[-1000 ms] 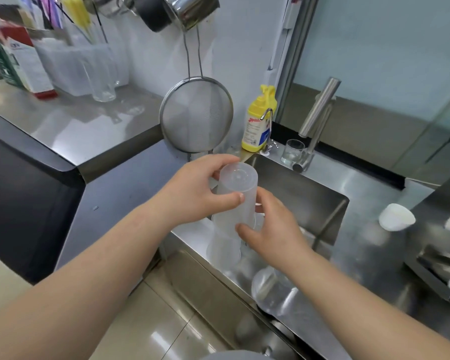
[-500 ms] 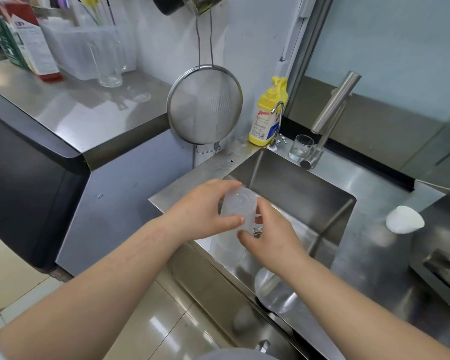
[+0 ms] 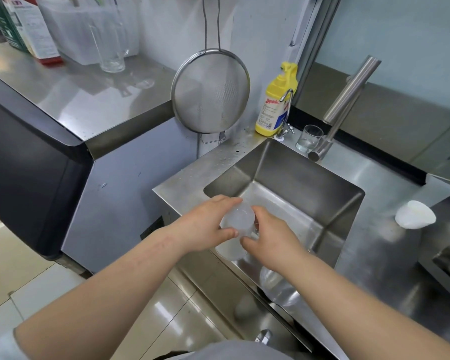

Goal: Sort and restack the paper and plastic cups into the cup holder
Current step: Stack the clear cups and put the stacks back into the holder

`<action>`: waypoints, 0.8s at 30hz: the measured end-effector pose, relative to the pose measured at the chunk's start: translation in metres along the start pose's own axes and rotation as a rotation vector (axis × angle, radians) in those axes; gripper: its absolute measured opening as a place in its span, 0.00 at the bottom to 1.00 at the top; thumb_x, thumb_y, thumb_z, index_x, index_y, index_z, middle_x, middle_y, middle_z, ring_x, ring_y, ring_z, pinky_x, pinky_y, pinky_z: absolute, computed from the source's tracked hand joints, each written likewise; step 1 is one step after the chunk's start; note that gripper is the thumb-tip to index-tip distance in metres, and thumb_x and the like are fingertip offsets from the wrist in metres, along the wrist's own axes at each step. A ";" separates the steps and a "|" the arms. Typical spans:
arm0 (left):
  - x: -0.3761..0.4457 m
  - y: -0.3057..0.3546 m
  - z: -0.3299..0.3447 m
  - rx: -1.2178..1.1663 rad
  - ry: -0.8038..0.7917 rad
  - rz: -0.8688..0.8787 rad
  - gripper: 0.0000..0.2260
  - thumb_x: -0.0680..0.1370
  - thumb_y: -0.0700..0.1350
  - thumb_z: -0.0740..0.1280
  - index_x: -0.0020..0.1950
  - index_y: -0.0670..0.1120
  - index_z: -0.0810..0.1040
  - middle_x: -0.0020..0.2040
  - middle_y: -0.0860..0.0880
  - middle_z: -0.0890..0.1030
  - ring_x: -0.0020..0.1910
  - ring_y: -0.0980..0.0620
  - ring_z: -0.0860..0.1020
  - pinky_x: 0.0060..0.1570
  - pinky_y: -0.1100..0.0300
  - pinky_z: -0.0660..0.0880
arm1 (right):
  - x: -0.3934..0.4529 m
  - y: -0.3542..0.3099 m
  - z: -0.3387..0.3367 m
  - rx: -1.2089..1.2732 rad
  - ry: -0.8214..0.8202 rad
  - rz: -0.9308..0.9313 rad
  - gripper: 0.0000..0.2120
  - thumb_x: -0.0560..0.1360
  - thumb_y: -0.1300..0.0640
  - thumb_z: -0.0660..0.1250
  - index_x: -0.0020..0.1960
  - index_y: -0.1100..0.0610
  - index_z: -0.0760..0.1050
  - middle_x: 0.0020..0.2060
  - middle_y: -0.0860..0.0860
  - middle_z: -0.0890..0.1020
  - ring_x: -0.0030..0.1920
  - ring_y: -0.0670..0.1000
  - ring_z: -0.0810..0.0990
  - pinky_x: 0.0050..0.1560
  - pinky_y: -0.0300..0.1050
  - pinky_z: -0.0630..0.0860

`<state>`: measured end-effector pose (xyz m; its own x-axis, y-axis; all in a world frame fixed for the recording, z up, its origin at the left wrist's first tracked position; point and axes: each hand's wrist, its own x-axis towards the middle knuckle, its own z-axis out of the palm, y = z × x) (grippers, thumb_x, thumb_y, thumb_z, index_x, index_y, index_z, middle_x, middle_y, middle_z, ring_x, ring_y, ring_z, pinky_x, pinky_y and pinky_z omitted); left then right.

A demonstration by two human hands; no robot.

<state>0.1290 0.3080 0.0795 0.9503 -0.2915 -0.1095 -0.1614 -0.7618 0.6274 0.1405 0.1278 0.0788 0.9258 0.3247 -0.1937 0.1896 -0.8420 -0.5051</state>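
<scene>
A stack of clear plastic cups (image 3: 237, 222) stands upside down at the sink's front left edge. My left hand (image 3: 205, 224) grips its top from the left, and my right hand (image 3: 270, 237) grips it from the right. The lower part of the stack (image 3: 230, 250) shows below my fingers. Another clear plastic cup (image 3: 278, 289) lies on the counter under my right forearm. A white paper cup (image 3: 415, 214) lies on its side on the counter at the right.
A steel sink (image 3: 291, 178) lies behind my hands, with a tall faucet (image 3: 346, 105), a glass (image 3: 308, 139) and a yellow soap bottle (image 3: 274, 105) at its back. A round strainer (image 3: 210, 90) hangs on the wall. A steel fixture (image 3: 447, 258) sits at the right edge.
Both hands have lowered the cup stack from chest height down to the sink's front edge. The view has tilted downward.
</scene>
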 end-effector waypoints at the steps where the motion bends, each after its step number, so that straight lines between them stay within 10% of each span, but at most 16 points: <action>1: 0.000 0.000 0.001 0.000 -0.001 -0.002 0.31 0.78 0.51 0.68 0.78 0.53 0.59 0.72 0.54 0.66 0.47 0.58 0.72 0.56 0.66 0.67 | 0.001 0.000 0.000 -0.014 -0.006 0.003 0.24 0.70 0.49 0.67 0.64 0.49 0.65 0.53 0.47 0.78 0.52 0.52 0.77 0.50 0.49 0.76; 24: 0.004 -0.024 0.012 -0.025 0.009 0.009 0.36 0.75 0.55 0.69 0.78 0.58 0.53 0.70 0.57 0.65 0.67 0.57 0.69 0.62 0.60 0.71 | 0.005 -0.002 -0.014 -0.144 -0.092 0.009 0.20 0.70 0.49 0.65 0.61 0.47 0.68 0.49 0.45 0.79 0.51 0.52 0.78 0.52 0.50 0.76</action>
<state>0.1333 0.3177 0.0547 0.9512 -0.2929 -0.0967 -0.1634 -0.7443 0.6475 0.1496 0.1247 0.0903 0.8950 0.3496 -0.2772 0.2329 -0.8960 -0.3782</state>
